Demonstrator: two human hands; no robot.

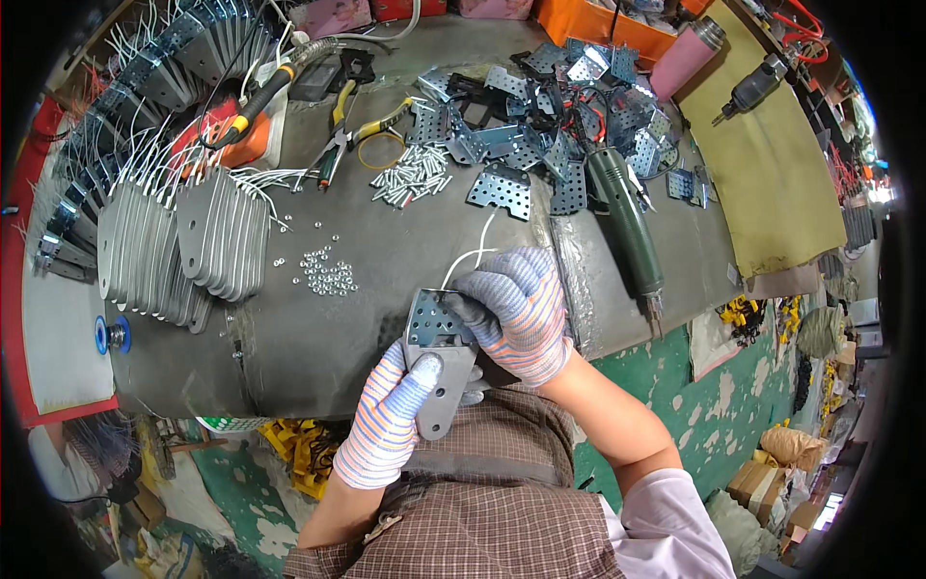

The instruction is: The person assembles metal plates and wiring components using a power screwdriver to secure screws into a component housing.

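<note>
Dark table (391, 253) spanned far side. Gloved R hand (521, 314), fingers bunched, grip unclear, was at far end of grey metal pc (445, 381); gloved L hand (391, 415) clamped pc nr table's near edge. White wires (485, 234) stuck out far.

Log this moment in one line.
left hand: gripping grey metal plate | right hand: at perforated metal bracket | nearby: green electric screwdriver
</note>
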